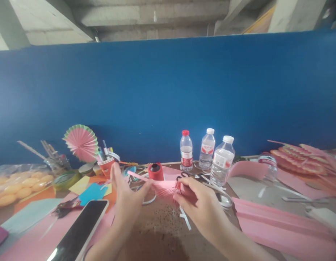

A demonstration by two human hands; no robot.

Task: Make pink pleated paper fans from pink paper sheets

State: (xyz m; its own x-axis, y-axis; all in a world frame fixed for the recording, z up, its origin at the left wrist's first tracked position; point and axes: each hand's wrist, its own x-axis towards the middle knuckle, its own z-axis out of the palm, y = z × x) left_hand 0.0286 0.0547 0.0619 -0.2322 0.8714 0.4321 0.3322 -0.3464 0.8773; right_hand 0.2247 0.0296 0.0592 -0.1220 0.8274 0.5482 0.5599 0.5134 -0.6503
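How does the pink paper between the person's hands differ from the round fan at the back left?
The pink paper shows only pink; the round fan has a green rim. The pink paper is pinched by the right hand, while the round fan stands upright before the blue wall. The pink paper isn't opened into a disc; the round fan nearly is. Both look pink and pleated.

A brown tabletop (146, 237) spans the bottom of the frame, dark specks (168, 216) scattered over its lower centre; three plastic water bottles (222, 161) stand right of centre; a white paper strip (185, 219) lies at lower centre; creased pink paper (279, 224) at lower right.
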